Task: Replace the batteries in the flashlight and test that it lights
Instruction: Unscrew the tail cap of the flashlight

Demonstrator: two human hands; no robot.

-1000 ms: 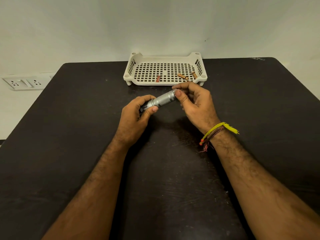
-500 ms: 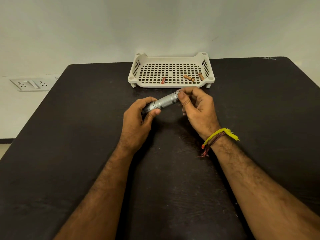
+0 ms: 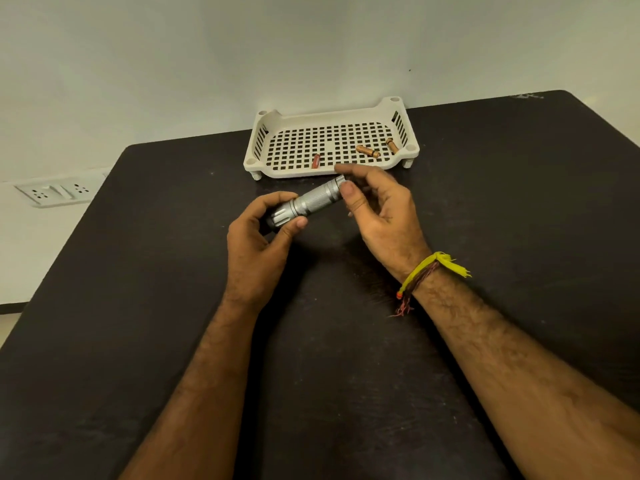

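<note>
both hands grip the silver flashlight (image 3: 313,199), held above the black table (image 3: 138,271) just in front of the white tray (image 3: 258,161): left hand (image 3: 258,244) wraps fingers & thumb round the head end, right hand (image 3: 377,209) pinches the tail end btwn thumb & forefinger. flashlight tilts up toward the right. three batteries lie in the tray, one red (image 3: 315,161) near the front edge, two copper ones (image 3: 367,151) (image 3: 392,145) at the right side.
</note>
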